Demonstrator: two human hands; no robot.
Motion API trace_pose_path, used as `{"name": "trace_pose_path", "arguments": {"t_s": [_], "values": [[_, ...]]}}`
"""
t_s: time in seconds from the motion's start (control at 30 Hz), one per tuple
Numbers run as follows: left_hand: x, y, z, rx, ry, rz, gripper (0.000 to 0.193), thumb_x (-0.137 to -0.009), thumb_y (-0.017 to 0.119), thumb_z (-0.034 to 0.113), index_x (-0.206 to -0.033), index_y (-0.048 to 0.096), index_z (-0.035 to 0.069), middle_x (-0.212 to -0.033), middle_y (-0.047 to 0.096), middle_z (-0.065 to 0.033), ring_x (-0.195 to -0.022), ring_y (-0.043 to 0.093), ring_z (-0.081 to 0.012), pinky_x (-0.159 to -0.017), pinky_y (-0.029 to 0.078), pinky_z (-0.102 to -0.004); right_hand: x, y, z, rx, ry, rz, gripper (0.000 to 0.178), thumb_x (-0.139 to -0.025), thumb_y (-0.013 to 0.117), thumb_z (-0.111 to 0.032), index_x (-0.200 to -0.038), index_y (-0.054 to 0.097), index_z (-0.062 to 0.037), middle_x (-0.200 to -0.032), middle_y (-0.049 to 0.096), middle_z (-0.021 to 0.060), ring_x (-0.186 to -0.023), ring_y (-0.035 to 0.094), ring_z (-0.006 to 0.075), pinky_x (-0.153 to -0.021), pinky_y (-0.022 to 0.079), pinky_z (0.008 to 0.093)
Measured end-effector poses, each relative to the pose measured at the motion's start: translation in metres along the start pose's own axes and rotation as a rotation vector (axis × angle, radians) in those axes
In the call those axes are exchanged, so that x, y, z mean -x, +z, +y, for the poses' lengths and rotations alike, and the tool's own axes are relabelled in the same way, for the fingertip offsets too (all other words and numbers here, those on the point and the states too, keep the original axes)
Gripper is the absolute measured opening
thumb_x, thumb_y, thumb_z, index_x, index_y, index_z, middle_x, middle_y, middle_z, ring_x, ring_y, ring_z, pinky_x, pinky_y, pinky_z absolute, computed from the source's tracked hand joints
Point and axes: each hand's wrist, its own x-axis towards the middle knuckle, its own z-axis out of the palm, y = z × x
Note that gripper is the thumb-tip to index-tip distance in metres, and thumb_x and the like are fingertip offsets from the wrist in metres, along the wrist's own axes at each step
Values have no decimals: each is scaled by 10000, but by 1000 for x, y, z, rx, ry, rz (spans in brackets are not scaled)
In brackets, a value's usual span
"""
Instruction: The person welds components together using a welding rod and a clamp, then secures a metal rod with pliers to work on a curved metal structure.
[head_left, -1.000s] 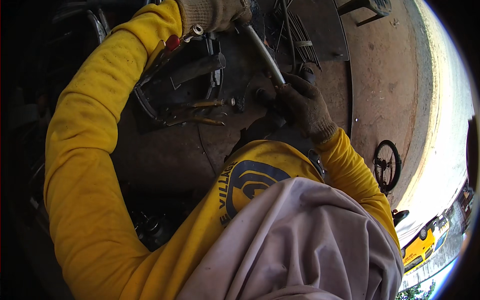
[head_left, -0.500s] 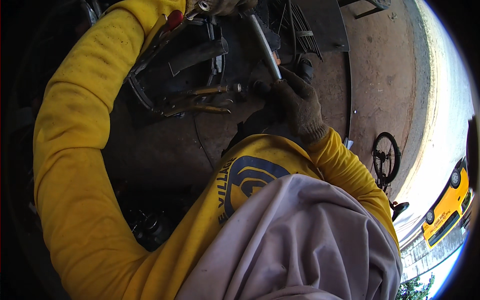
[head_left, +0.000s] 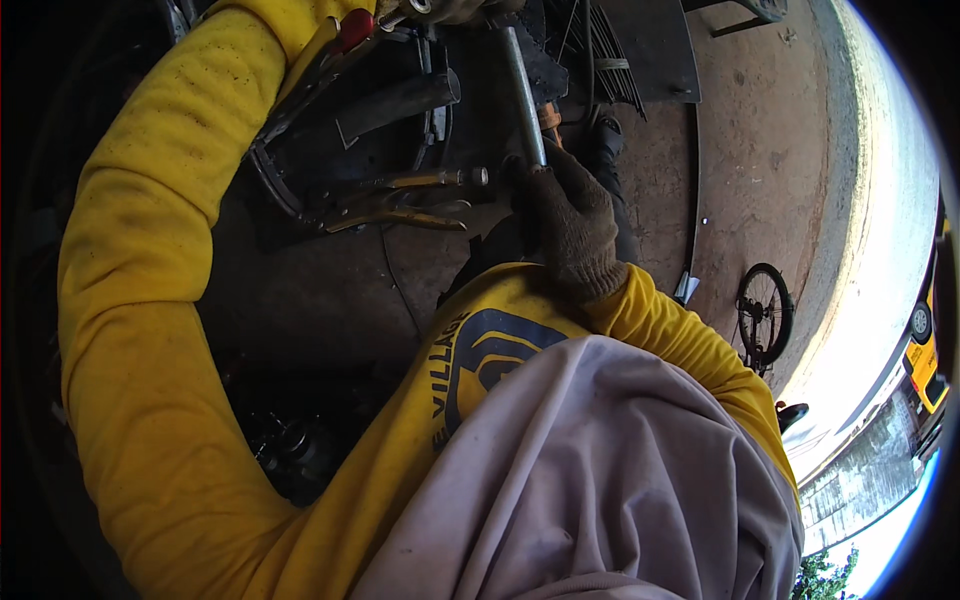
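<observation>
My right hand (head_left: 578,225), in a brown knit glove, is closed around the lower end of a bright metal tube (head_left: 524,100). The tube points up and slightly left, its far end apart from my other glove. At the top edge my gloved left hand (head_left: 455,9) is largely cut off, so its fingers cannot be made out. Beside it are locking pliers (head_left: 335,50) with a red patch. Lower down, a second pair of locking pliers (head_left: 400,200) with worn yellowish handles grips the dark metal frame (head_left: 275,180). A thick dark pipe (head_left: 395,108) lies between the two pairs.
A bundle of thin rods (head_left: 612,62) and a dark metal plate (head_left: 655,50) are at the upper right. An orange object (head_left: 550,120) sits behind the tube. Farther right stand a bicycle wheel (head_left: 766,315) and a yellow vehicle (head_left: 922,365). A cable (head_left: 395,280) crosses the floor.
My right hand has drawn slightly left and toward my body with the tube. The tube's far end has come away from beside my left glove. My left arm has barely moved.
</observation>
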Motion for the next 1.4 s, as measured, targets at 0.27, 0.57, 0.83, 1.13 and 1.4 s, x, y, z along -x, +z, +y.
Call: {"name": "trace_pose_path", "arguments": {"t_s": [0.27,0.57,0.83,1.13,1.4], "values": [[-9,21,-7,172,-80,53,213,-852,686,178,-1053,755,203,-1029,725,-45,-1024,691,-247,-837,555,-379,-8,-11,13,-168,30,-95,426,-1016,579,-253,-1377,570,-26,-797,650,19,-607,568,63,-550,464,224],[-37,51,-46,391,389,110,200,-880,672,208,-1044,724,106,-924,715,-94,-813,693,-274,-766,545,-431,-9,-13,4,-73,58,-47,446,-1002,601,-265,-1389,574,-45,-777,646,10,-624,587,61,-544,470,228],[-93,83,-60,654,-19,-256,257,-885,667,207,-990,689,-27,-837,701,-170,-693,678,-299,-653,511,-496,-10,-7,6,76,2,29,419,-986,612,-264,-1365,611,-85,-774,652,17,-659,608,69,-591,500,256],[-56,53,-49,605,1061,241,232,-843,719,204,-911,720,-18,-839,721,-174,-725,688,-307,-670,522,-460,-14,4,23,-9,-89,-11,459,-981,604,-269,-1367,564,-24,-843,665,36,-701,616,84,-625,508,247],[1,10,-1,69,49,92,182,-850,699,189,-1011,757,127,-970,740,-73,-909,708,-249,-799,555,-387,-16,20,37,-62,-232,51,700,-939,673,-328,-1478,381,9,-1216,627,176,-1056,640,218,-937,512,340]]}}
